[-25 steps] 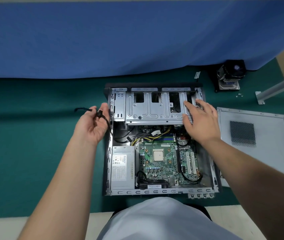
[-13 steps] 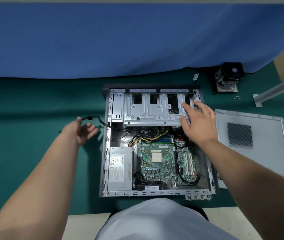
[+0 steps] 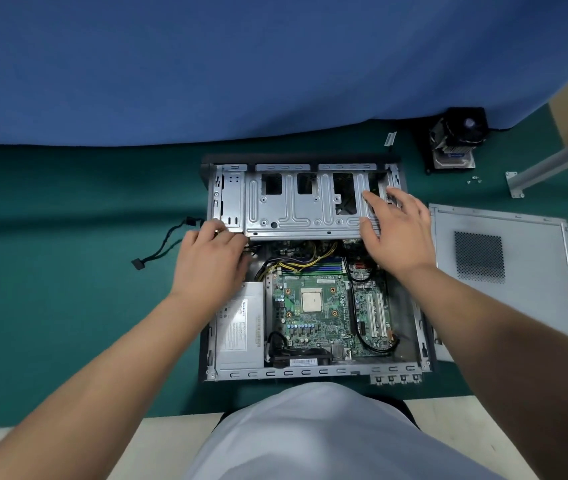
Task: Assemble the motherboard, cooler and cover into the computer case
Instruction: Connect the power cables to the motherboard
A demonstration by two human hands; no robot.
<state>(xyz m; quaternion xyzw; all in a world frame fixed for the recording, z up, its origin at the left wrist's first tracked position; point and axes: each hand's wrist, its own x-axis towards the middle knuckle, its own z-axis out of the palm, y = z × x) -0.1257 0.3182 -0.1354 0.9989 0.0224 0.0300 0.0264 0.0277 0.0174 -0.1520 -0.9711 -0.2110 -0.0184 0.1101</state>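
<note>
Steadying the drive cage, right hand presses flat, fingers spread; left hand beside it, fingers hidden.

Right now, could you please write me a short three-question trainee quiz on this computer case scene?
1. True or false: the cooler is mounted on the motherboard.
2. The cover lies on which side of the case? A) the person's right B) the person's left C) on top of it
3. Fill in: the right hand rests on the metal drive ____.

Key: 1 false; 2 A; 3 cage.
</note>
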